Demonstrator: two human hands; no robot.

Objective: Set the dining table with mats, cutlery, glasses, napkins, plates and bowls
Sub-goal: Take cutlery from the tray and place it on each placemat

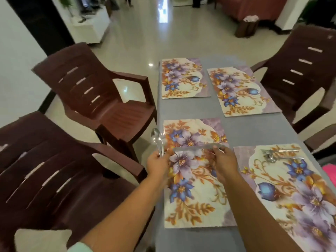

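Several floral place mats lie on the grey table [241, 131]. My left hand [157, 163] grips a bunch of cutlery, with a spoon [156, 136] sticking up above the fist, at the left edge of the near-left mat [196, 188]. My right hand [224, 160] pinches one blurred piece of cutlery [198, 148], held level across that mat; I cannot tell what kind it is. A fork and spoon set [278, 155] rests on the near-right mat [294, 188]. The far-left mat [183, 78] and far-right mat [240, 91] carry nothing.
Two dark brown plastic chairs [101, 99] [45, 175] stand along the table's left side. Another brown chair [301, 73] stands at the right. Something pink [330, 171] shows at the right edge. Shiny tiled floor stretches beyond the table.
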